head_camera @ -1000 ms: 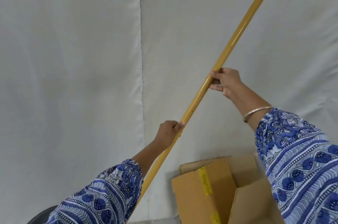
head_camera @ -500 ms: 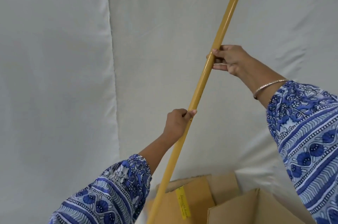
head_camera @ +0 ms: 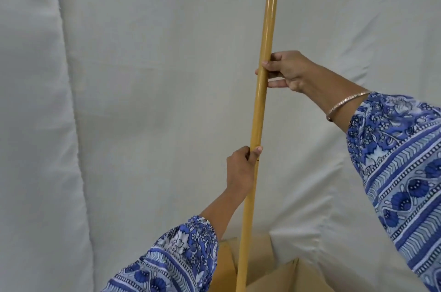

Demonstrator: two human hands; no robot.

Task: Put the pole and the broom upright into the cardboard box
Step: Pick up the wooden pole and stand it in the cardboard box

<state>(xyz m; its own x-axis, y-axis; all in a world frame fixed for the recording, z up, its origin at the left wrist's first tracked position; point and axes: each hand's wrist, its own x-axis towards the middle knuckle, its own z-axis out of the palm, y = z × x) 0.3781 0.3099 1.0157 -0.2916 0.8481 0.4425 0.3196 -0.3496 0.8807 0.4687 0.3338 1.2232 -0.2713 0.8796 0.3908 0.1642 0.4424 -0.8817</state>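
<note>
A long yellow pole (head_camera: 266,41) stands almost upright in the middle of the view, its top leaning slightly right and running out of frame. My right hand (head_camera: 287,71) grips it at mid height. My left hand (head_camera: 241,167) grips it lower down. The pole's lower end passes in front of the open cardboard box (head_camera: 260,256) at the bottom edge; its tip is out of view. No broom is in view.
A white fabric backdrop (head_camera: 119,101) with vertical folds fills the scene behind the pole. Only the top flaps of the box show at the bottom centre and bottom right. My blue patterned sleeves cover the lower corners.
The pole has swung from a strong rightward slant to nearly vertical. Both hands kept their grip. The box has slid lower in the view.
</note>
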